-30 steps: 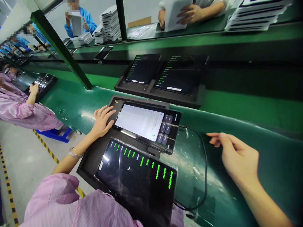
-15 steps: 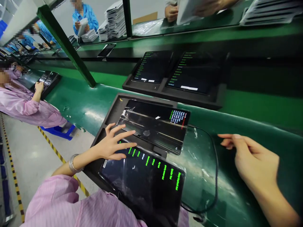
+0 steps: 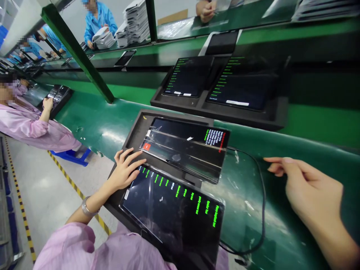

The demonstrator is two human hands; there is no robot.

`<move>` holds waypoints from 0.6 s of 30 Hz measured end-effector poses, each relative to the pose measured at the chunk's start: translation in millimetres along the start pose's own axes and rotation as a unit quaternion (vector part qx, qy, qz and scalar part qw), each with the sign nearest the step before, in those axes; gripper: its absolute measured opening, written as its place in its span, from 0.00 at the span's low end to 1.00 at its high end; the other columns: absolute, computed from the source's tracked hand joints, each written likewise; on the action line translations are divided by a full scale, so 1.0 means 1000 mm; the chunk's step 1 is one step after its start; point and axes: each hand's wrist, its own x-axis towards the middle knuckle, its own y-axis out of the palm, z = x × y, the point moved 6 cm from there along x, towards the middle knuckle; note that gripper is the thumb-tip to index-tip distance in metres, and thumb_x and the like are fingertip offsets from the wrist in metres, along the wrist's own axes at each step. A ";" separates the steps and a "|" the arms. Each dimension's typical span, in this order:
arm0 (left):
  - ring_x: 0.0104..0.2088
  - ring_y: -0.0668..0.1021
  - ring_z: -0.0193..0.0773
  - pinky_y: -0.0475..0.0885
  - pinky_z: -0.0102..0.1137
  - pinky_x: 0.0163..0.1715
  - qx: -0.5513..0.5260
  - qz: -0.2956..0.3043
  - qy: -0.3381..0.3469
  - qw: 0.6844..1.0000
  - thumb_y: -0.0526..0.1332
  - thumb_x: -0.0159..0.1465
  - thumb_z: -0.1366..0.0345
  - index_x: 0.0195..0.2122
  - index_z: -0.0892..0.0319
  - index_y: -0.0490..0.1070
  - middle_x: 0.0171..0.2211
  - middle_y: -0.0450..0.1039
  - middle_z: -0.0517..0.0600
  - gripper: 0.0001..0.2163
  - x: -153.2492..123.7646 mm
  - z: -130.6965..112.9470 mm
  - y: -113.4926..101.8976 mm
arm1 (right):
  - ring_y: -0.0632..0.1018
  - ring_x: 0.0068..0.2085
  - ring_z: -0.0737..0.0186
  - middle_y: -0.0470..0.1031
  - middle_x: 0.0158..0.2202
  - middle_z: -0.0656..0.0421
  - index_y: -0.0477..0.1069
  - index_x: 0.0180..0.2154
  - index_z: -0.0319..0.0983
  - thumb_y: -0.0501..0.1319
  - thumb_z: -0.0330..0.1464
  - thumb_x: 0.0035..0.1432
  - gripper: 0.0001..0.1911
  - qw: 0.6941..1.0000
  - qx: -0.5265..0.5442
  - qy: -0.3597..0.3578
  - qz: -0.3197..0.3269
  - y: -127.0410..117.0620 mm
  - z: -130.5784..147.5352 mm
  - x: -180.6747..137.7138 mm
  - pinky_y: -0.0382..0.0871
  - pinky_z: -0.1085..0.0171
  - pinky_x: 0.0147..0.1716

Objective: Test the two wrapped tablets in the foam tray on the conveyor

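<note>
The near tablet (image 3: pixel 171 213) is touched at its top corner by the left hand (image 3: pixel 125 170), fingers spread; the right hand (image 3: pixel 312 191) is held loosely open over the green worktop (image 3: pixel 309 129)

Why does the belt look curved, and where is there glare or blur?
Head view: wide lens bows the green belt; overhead light glares on it and on the near tablet; the right hand is slightly motion-blurred, the left hand sharp.

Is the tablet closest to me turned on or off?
On. The near tablet shows rows of bright green text across its dark screen, and the left hand rests its fingers at the screen's corner.
</note>
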 end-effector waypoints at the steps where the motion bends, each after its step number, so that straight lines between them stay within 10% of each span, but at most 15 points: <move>1: 0.70 0.58 0.54 0.47 0.54 0.66 -0.001 0.004 -0.010 1.000 0.46 0.79 0.60 0.63 0.53 0.70 0.67 0.65 0.54 0.19 0.002 0.002 0.002 | 0.73 0.33 0.59 0.78 0.35 0.56 0.74 0.27 0.40 0.58 0.46 0.60 0.19 1.000 -0.003 -0.001 0.000 0.000 0.000 0.000 0.66 0.58 0.38; 18: 0.71 0.55 0.55 0.47 0.54 0.66 -0.014 0.040 0.023 0.999 0.49 0.78 0.61 0.68 0.50 0.66 0.71 0.59 0.54 0.20 0.007 -0.011 0.001 | 0.73 0.32 0.61 0.78 0.35 0.56 0.75 0.28 0.39 0.58 0.45 0.62 0.19 1.000 -0.008 -0.003 -0.004 -0.001 0.005 -0.001 0.66 0.60 0.38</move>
